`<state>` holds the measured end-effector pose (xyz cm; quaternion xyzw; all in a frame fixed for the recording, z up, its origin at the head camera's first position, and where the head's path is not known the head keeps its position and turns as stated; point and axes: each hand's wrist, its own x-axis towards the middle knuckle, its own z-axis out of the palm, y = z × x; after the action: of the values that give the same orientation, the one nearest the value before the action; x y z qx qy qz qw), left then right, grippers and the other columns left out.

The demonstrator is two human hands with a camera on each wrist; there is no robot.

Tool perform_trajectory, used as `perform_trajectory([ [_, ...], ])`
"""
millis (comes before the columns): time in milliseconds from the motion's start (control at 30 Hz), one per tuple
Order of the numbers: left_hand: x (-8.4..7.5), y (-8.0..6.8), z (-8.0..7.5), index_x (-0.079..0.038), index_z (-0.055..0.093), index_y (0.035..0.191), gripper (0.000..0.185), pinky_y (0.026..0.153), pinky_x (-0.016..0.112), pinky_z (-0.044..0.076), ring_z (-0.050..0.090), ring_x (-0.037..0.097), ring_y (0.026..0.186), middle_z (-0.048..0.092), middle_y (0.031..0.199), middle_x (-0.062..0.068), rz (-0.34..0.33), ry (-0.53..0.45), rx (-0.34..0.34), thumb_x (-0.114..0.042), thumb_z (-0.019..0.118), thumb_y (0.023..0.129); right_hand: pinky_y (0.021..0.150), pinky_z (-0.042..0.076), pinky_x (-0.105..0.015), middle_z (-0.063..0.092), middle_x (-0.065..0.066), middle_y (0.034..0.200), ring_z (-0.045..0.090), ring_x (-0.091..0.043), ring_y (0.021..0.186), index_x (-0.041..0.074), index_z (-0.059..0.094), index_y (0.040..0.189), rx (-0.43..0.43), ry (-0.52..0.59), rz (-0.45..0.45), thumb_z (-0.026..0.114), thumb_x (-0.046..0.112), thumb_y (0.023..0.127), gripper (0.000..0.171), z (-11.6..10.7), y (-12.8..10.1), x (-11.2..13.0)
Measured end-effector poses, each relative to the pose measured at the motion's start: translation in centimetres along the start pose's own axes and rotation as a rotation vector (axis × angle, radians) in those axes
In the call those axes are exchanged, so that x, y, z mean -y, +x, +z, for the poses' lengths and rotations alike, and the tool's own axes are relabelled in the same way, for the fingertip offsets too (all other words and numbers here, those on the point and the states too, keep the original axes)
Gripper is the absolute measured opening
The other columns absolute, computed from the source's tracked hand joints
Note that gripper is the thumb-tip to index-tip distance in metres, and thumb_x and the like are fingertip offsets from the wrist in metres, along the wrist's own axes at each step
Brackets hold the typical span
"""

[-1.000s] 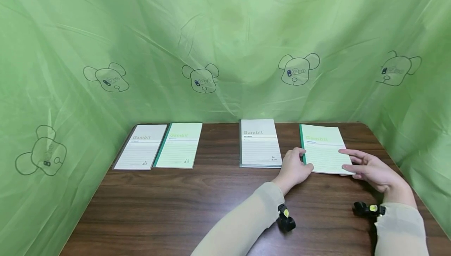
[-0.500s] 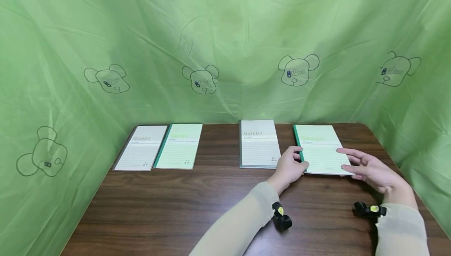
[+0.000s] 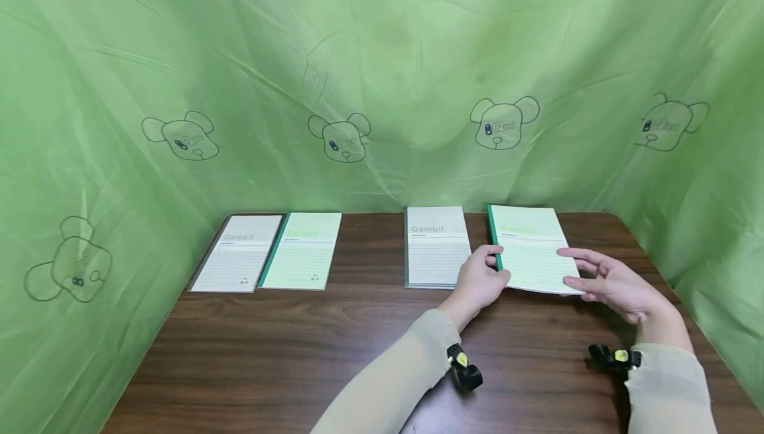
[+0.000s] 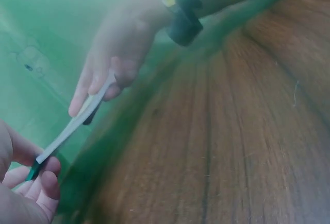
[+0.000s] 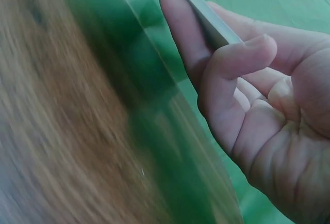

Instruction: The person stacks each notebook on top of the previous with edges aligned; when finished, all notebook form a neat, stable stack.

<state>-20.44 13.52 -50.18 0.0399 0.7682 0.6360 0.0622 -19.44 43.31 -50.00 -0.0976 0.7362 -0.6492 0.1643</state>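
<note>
Gripping from both sides, two hands hold a pale green notebook with a dark green spine at the far right of the dark wood-grain table. Left hand: thumb and curled fingers pinch the spine edge near its lower corner. Right hand: fingers only loosely bent, tips against the notebook's right edge, thumb above the cover. Notebook sits just beside a grey-white lined notebook, the two close but whether touching cannot be told. Well apart on the left, a second grey-white notebook lies edge to edge with a second pale green notebook. Green plastic sheeting printed with bear heads hangs behind and to both sides. Left wrist view, blurred: notebook seen edge-on as a thin pale strip, raised off the wood, spanning between left fingertips and right hand — lift not evident from the head view. Right wrist view: right fingers curl under the notebook's grey edge, fingertips on its underside.
</note>
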Motion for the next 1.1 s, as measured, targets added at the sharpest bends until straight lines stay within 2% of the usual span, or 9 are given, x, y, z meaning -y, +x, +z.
perform_trajectory([
  [267, -0.4, -0.7, -3.1, -0.015, 0.072, 0.135, 0.045, 0.074, 0.023, 0.056, 0.063, 0.003, 0.08, 0.065, 0.104, -0.007, 0.02, 0.01, 0.002, 0.0, 0.078, 0.094, 0.068, 0.058, -0.029, 0.066, 0.003, 0.134, 0.071, -0.013, 0.09, 0.007, 0.051, 0.158, -0.035, -0.122, 0.011, 0.074, 0.0, 0.102, 0.06, 2.7, 1.0, 2.2],
  [467, -0.7, -0.9, -6.0, -0.013, 0.07, 0.14, 0.048, 0.077, 0.025, 0.058, 0.064, 0.004, 0.084, 0.067, 0.115, 0.001, 0.089, 0.024, 0.019, -0.001, 0.076, 0.095, 0.066, 0.058, -0.031, 0.054, -0.016, 0.14, 0.063, -0.013, 0.076, 0.006, 0.05, 0.158, -0.093, -0.179, 0.012, 0.081, 0.008, 0.099, 0.067, 5.3, 2.1, 3.9],
  [667, -0.9, -0.9, -9.4, -0.01, 0.068, 0.143, 0.051, 0.078, 0.026, 0.058, 0.064, 0.005, 0.086, 0.068, 0.12, 0.007, 0.151, 0.06, 0.005, -0.001, 0.077, 0.094, 0.07, 0.06, -0.031, 0.054, -0.03, 0.148, 0.07, -0.014, 0.083, 0.001, 0.052, 0.158, -0.141, -0.196, -0.023, 0.084, 0.011, 0.097, 0.07, 8.2, 3.9, 4.5],
  [867, -0.6, -0.8, -12.6, -0.008, 0.069, 0.141, 0.05, 0.076, 0.025, 0.056, 0.061, 0.007, 0.085, 0.069, 0.119, 0.009, 0.158, 0.053, -0.03, 0.0, 0.078, 0.092, 0.072, 0.061, -0.03, 0.061, -0.03, 0.14, 0.071, -0.013, 0.084, 0.002, 0.055, 0.157, -0.17, -0.156, -0.026, 0.085, 0.012, 0.097, 0.068, 11.1, 5.8, 4.9],
  [1100, 0.0, -0.5, -15.7, -0.009, 0.071, 0.136, 0.046, 0.082, 0.031, 0.056, 0.063, 0.012, 0.088, 0.071, 0.114, 0.008, 0.132, 0.128, -0.046, -0.003, 0.081, 0.092, 0.071, 0.061, -0.03, 0.06, -0.03, 0.141, 0.07, -0.013, 0.088, 0.002, 0.056, 0.157, -0.163, -0.156, -0.037, 0.085, 0.011, 0.097, 0.067, 13.8, 7.4, 5.6],
])
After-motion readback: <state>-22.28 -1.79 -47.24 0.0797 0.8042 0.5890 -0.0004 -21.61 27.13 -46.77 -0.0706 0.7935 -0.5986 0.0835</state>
